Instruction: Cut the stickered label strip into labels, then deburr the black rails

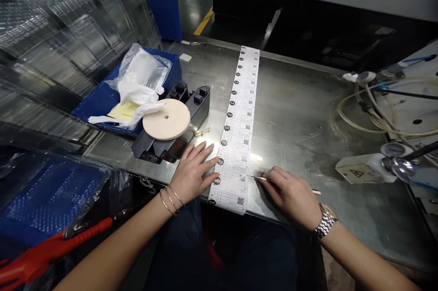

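Steel bench [301, 113], scuffed, carries a long strip of printed labels [237, 122] running from the far edge to the near edge, its end curling over the near lip. Left hand [193, 170] lies flat, fingers spread and pressed on the strip's left edge near the bottom; bracelets on that wrist. Right hand [292, 193] pinches a thin pointed tool [260, 178], tip touching the strip's right edge; watch on the wrist. Left of the strip: dark plastic holder [174, 129] with a pale round disc [166, 119] resting on top, just beside the left hand. Farther left, blue tray [99, 99] holding crumpled clear bags [138, 81] and a yellow slip. Clear stacked trays at far left. Red handle [51, 250] at near left. Right side: coiled tubing [372, 113] and a white box with warning sticker [362, 168].
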